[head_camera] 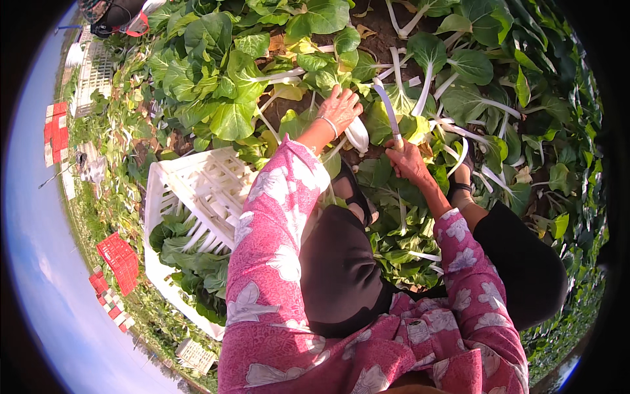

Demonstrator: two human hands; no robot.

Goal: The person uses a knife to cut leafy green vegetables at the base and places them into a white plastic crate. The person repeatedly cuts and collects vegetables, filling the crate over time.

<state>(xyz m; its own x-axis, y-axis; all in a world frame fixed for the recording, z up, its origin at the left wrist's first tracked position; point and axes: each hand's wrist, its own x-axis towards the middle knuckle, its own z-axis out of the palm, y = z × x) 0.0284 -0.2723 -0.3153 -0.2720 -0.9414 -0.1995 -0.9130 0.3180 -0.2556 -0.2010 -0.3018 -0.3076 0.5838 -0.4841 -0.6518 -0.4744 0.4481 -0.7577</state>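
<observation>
My left hand (339, 111) is closed around a head of bok choy (358, 135), whose pale cut base points back towards my legs. Its leaves spread out beyond my fingers, among other foliage. In my right hand (406, 160) is a harvesting knife (389, 108) with a light handle and a long, slightly curved blade. The blade points away from me, to the right of the bok choy and apart from it. Loose leaves with white stalks (423, 93) lie around the knife.
A white plastic crate (197, 180) holding bok choy (202, 261) stands tilted at my left. Uncut plants (206, 74) grow ahead of it. Farther left are a red crate (118, 261), stacked red and white crates (56, 133) and another white crate (93, 74). Part of another person (115, 17) shows top left.
</observation>
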